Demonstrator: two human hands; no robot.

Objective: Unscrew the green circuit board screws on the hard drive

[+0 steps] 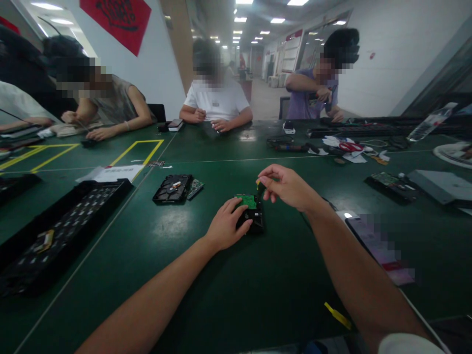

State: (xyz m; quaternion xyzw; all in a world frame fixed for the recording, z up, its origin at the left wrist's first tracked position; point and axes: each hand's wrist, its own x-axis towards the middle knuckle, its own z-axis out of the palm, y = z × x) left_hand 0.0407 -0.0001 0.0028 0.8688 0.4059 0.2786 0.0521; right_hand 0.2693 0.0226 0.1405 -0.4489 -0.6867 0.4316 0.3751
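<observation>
A black hard drive (254, 216) with a green circuit board (247, 200) on top lies on the green table (228, 295) in front of me. My left hand (227, 226) rests on its left side, fingers curled over the edge and holding it down. Just above the drive's far right corner, my right hand (287, 186) pinches the handle of a small screwdriver (259, 186) with a yellow-green grip, its tip pointing down at the board.
Another black hard drive (172, 188) and a loose green board (195, 188) lie to the left. A black tray (55, 231) fills the near left. A phone (372, 241) lies at my right. A yellow pry tool (337, 315) is near me. Three people sit across the table.
</observation>
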